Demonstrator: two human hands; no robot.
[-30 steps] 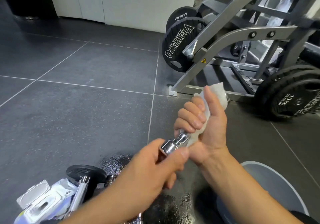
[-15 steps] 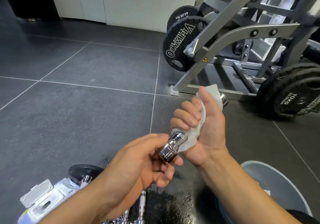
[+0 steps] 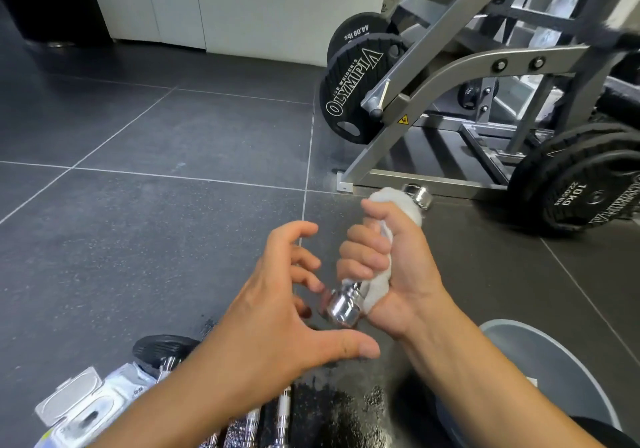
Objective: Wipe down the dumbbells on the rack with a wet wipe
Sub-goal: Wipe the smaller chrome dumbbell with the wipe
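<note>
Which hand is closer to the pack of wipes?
Left. The left hand, open, is up and right of the pack. The right hand is farther right, gripping the dumbbell through a wipe.

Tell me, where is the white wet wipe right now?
In the head view, right of centre, the wet wipe is wrapped round the handle of the chrome dumbbell inside the gripping right hand, just below the grey frame.

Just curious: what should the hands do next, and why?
Probably the left hand closes on the dumbbell at its near chrome end to steady it: that hand hovers open, while the right hand alone grips it through the wipe.
</note>
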